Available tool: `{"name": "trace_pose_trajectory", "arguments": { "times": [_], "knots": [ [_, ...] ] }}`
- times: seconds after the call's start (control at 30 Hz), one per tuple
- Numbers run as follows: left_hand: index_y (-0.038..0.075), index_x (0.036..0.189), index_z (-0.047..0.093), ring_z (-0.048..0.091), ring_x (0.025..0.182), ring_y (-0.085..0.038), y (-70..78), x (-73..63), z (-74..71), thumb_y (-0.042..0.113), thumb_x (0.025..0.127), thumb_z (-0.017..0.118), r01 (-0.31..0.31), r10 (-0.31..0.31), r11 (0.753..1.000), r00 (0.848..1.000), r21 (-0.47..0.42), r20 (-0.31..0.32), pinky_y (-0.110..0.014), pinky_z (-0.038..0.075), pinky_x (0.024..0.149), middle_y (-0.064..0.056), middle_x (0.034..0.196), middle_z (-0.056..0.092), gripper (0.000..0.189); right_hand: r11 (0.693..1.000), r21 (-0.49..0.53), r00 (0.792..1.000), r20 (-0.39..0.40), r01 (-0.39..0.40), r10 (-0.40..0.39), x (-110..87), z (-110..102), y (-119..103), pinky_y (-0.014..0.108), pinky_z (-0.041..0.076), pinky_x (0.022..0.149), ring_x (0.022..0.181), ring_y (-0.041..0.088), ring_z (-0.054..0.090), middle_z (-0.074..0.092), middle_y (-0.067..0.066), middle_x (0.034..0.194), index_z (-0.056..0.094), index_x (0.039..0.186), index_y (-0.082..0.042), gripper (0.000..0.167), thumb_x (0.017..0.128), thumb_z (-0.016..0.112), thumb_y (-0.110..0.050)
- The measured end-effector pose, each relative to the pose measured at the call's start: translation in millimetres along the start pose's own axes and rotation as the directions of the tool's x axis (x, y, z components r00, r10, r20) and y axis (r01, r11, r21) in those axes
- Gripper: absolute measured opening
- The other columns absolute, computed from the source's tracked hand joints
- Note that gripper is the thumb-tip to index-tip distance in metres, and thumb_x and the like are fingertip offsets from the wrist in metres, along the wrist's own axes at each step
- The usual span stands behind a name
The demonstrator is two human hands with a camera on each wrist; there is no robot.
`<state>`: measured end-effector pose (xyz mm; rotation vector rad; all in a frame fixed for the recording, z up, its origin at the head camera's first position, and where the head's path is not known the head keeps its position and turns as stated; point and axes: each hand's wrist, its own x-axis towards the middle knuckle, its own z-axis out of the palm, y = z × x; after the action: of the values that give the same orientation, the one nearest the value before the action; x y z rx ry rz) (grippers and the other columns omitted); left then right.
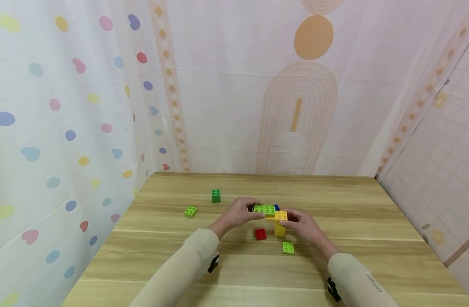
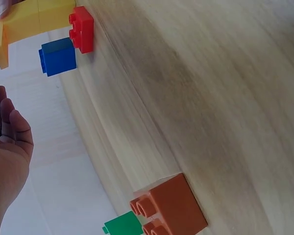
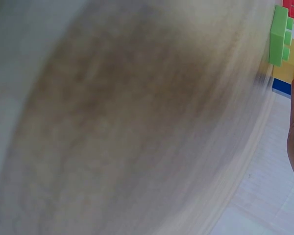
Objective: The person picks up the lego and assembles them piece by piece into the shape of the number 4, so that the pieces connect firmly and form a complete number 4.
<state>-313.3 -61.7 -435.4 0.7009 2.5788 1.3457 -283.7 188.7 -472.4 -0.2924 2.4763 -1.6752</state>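
Observation:
In the head view my left hand [image 1: 243, 212] holds a long lime-green brick [image 1: 265, 209] between thumb and fingers. That brick overlaps the left end of an orange-yellow brick [image 1: 282, 215]; whether the two are joined I cannot tell. Below the orange-yellow brick is a yellow block column [image 1: 280, 230], upright on the table. My right hand [image 1: 303, 224] grips the top of this stack from the right, its thumb on the near side. The left wrist view shows the yellow column [image 2: 34, 22] beside a red brick [image 2: 85, 30] and a blue brick [image 2: 59, 57].
A small lime-green brick [image 1: 288, 248] lies in front of the stack. Towards the left are another lime-green brick [image 1: 190, 212] and a dark green brick [image 1: 216, 196]. In the left wrist view, an orange-brown brick [image 2: 179, 205] stands near a green brick [image 2: 125, 224]. Curtains hang behind the table.

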Motion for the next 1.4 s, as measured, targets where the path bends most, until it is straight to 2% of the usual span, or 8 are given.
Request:
{"name": "trace_pose_trajectory", "arguments": {
  "times": [0.2,0.47,0.7,0.83,1.1,1.4],
  "knots": [
    [0.015,0.119,0.071,0.056,0.087,-0.014,-1.5,1.3,3.1,0.031,0.089,0.076,0.012,-0.012,1.000,1.000,-0.001,0.014,-0.029,0.050,0.072,0.005,0.104,0.065,0.035,1.000,-0.006,1.000,0.001,0.006,-0.006,-0.2,0.0,1.1,0.038,0.050,0.091,0.103,0.019,0.059,0.066,0.005,0.119,0.063,0.131,-0.007,0.044,0.092,0.072,-0.027],
    [0.015,0.119,0.071,0.055,0.082,-0.014,-3.5,1.9,5.5,0.033,0.089,0.076,0.003,-0.004,0.999,1.000,0.034,0.025,-0.029,0.048,0.069,0.006,0.097,0.065,0.035,1.000,-0.003,1.000,0.004,0.004,-0.004,-0.4,0.4,1.7,0.037,0.050,0.090,0.102,0.019,0.059,0.066,0.004,0.118,0.063,0.131,-0.008,0.044,0.093,0.072,-0.027],
    [0.014,0.122,0.071,0.054,0.081,-0.014,-3.4,2.5,6.3,0.031,0.088,0.077,0.037,-0.037,0.999,0.999,0.003,0.026,-0.028,0.048,0.067,0.004,0.095,0.064,0.038,1.000,0.030,1.000,-0.003,0.004,-0.004,-1.8,0.4,-1.0,0.036,0.050,0.090,0.104,0.019,0.060,0.066,0.006,0.118,0.064,0.129,-0.005,0.042,0.092,0.073,-0.024],
    [0.015,0.120,0.072,0.052,0.079,-0.014,-3.4,3.3,6.2,0.031,0.088,0.077,0.039,-0.040,0.999,0.999,0.016,0.028,-0.028,0.046,0.065,0.003,0.092,0.064,0.036,1.000,0.027,1.000,0.002,0.016,-0.016,-2.6,0.3,-2.0,0.036,0.050,0.090,0.104,0.020,0.060,0.066,0.008,0.119,0.063,0.130,-0.004,0.042,0.093,0.071,-0.023],
    [0.017,0.119,0.073,0.053,0.082,-0.016,2.7,3.6,4.6,0.032,0.088,0.077,0.075,-0.077,0.997,0.996,0.034,0.042,-0.030,0.047,0.069,0.002,0.093,0.065,0.034,1.000,0.020,1.000,-0.001,0.007,-0.007,-1.5,1.0,-1.1,0.037,0.050,0.091,0.104,0.020,0.060,0.066,0.006,0.119,0.064,0.130,-0.005,0.042,0.093,0.072,-0.024],
    [0.015,0.120,0.072,0.054,0.083,-0.016,4.8,3.5,2.0,0.029,0.088,0.078,0.084,-0.086,0.996,0.995,0.027,0.055,-0.031,0.048,0.071,0.003,0.093,0.064,0.036,1.000,0.028,1.000,-0.002,0.008,-0.008,-1.4,1.8,0.4,0.038,0.050,0.092,0.105,0.020,0.060,0.066,0.006,0.120,0.064,0.130,-0.006,0.043,0.092,0.072,-0.024]
  ]
}}
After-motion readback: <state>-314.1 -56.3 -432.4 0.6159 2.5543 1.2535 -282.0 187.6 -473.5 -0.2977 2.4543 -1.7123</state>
